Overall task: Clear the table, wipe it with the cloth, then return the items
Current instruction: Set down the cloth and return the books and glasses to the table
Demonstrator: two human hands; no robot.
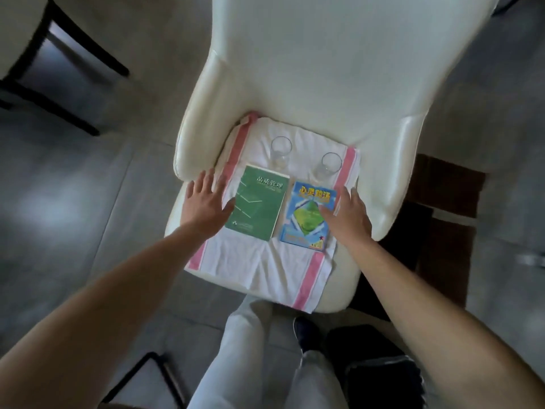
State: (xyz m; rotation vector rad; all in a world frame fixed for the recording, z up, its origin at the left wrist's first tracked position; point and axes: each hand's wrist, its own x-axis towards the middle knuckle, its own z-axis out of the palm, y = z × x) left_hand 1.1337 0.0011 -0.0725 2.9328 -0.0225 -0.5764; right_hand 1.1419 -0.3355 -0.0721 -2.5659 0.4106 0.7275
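A white cloth with pink stripes [265, 267] lies spread over the seat of a cream chair [309, 69]. On it lie a green book [258, 202] and, to its right, a blue book [306, 216]. Two clear glasses stand behind them, one at the left [280, 152] and one at the right [330, 165]. My left hand [206, 200] hovers flat beside the green book's left edge, thumb near it. My right hand [349, 215] is spread at the blue book's right edge, thumb over the cover. Neither hand holds anything.
Grey floor tiles surround the chair. A dark-framed chair [59, 69] stands at the upper left, a dark wooden piece [442, 202] at the right, a black frame [159, 376] at the bottom left. My legs and a dark shoe [305, 332] are below the seat.
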